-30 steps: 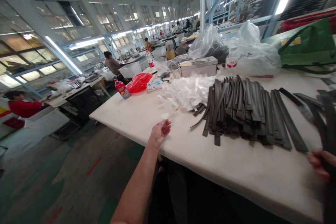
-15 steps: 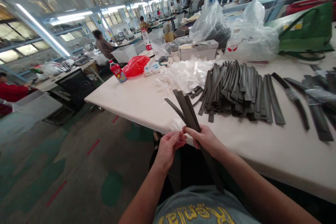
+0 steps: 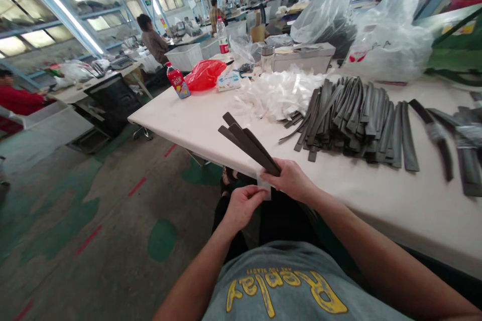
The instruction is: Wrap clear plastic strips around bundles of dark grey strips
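My right hand (image 3: pixel 291 178) is closed round a few flat dark grey strips (image 3: pixel 250 144), whose ends fan out up and to the left over the table's front edge. Just below it, my left hand (image 3: pixel 243 206) pinches a small translucent white piece (image 3: pixel 265 189) that looks like plastic film. The film's upper part lies against the fingers of my right hand. On the table to the right is a large pile of similar dark strips (image 3: pixel 350 123). Beside that pile lies a heap of white translucent pieces (image 3: pixel 280 93).
The pale table (image 3: pixel 181 115) also bears a red bottle (image 3: pixel 177 80), a red plastic bag (image 3: pixel 205 74), a tissue pack (image 3: pixel 228 81), a glass jar (image 3: pixel 267 59), a grey box (image 3: pixel 303 57) and clear bags (image 3: pixel 391 50). Wrapped strips (image 3: pixel 470 148) lie far right. Other people sit at tables behind.
The held strips have swung to the left and now lean lower. My left hand has moved slightly down, and the film between my hands shows more plainly. The view has shifted somewhat.
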### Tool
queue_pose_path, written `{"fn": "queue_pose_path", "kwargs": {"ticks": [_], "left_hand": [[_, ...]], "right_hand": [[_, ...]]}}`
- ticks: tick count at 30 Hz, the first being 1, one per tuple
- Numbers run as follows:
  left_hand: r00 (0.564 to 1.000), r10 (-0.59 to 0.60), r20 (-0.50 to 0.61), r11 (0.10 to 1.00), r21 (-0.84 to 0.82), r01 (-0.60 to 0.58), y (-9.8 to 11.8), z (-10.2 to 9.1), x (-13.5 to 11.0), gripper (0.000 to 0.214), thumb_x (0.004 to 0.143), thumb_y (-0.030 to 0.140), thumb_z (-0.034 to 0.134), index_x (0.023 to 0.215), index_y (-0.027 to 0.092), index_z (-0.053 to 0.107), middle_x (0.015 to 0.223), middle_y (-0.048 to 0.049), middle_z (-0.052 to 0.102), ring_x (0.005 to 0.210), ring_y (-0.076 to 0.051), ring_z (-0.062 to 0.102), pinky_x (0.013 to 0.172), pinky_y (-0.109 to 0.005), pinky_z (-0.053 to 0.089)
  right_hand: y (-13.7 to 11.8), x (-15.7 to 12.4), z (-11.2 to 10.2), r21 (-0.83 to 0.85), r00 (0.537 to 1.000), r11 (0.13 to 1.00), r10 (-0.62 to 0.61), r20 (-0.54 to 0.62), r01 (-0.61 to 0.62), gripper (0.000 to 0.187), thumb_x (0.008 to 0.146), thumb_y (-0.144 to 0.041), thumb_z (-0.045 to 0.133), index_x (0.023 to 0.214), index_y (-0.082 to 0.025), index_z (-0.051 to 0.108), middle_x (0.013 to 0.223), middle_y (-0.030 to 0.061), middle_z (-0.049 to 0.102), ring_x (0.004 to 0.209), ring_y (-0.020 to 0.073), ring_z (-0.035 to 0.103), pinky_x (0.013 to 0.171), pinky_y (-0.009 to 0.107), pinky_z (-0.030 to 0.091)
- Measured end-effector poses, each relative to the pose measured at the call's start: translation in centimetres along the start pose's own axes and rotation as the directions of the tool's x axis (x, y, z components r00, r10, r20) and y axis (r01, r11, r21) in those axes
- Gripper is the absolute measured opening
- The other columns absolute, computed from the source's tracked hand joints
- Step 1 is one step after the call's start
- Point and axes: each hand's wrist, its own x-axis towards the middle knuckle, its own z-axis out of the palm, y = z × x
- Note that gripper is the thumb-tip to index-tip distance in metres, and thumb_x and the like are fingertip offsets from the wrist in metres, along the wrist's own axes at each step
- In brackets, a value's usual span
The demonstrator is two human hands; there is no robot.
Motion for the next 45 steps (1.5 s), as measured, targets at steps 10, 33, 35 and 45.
{"fn": "queue_pose_path", "kwargs": {"ticks": [10, 33, 35, 45], "left_hand": [[0.937, -0.234, -0.26, 0.814, -0.58, 0.042, -0.8, -2.1, 0.7, 0.03, 0.057, 0.037, 0.084, 0.068, 0.014, 0.068, 0.071, -0.0036, 0.07, 0.067, -0.012, 0.064, 0.067, -0.022, 0.048], [0.889, -0.144, -0.434, 0.718, -0.664, -0.207, 0.8, -4.6, 0.3, 0.025, 0.068, 0.037, 0.078, 0.081, 0.017, 0.071, 0.087, -0.0034, 0.073, 0.075, -0.01, 0.063, 0.072, -0.022, 0.048], [0.884, -0.164, -0.437, 0.713, -0.672, -0.2, 0.7, -4.6, 0.3, 0.026, 0.067, 0.037, 0.079, 0.081, 0.016, 0.071, 0.086, -0.0034, 0.072, 0.073, -0.01, 0.063, 0.072, -0.023, 0.049], [0.867, -0.203, -0.455, 0.693, -0.692, -0.201, 0.5, -4.6, 0.4, 0.028, 0.064, 0.037, 0.081, 0.081, 0.016, 0.07, 0.081, -0.0026, 0.072, 0.069, -0.01, 0.063, 0.07, -0.022, 0.049]], "right_hand": [[-0.7, -3.3, -1.0, -0.05, 0.995, 0.999, 0.022, 0.096, -0.017, 0.035, 0.093, -0.047, 0.04, 0.089, -0.018, 0.059, 0.072, -0.0017, 0.066, 0.042, 0.0093, 0.053, 0.049, 0.023, 0.043], [3.8, -9.1, 0.4, -0.359, 0.953, 0.886, -0.244, 0.18, 0.295, 0.028, 0.094, -0.037, 0.044, 0.076, -0.02, 0.057, 0.057, -0.003, 0.057, 0.048, 0.0107, 0.052, 0.05, 0.021, 0.039], [3.9, -9.1, 0.4, -0.372, 0.957, 0.884, -0.236, 0.168, 0.283, 0.027, 0.094, -0.038, 0.044, 0.077, -0.021, 0.057, 0.058, -0.0028, 0.057, 0.049, 0.0114, 0.052, 0.05, 0.022, 0.039], [4.5, -8.9, 0.3, -0.497, 0.938, 0.798, -0.327, 0.118, 0.34, 0.021, 0.093, -0.035, 0.045, 0.081, -0.022, 0.056, 0.059, -0.0023, 0.06, 0.049, 0.0142, 0.057, 0.05, 0.025, 0.037]]}}
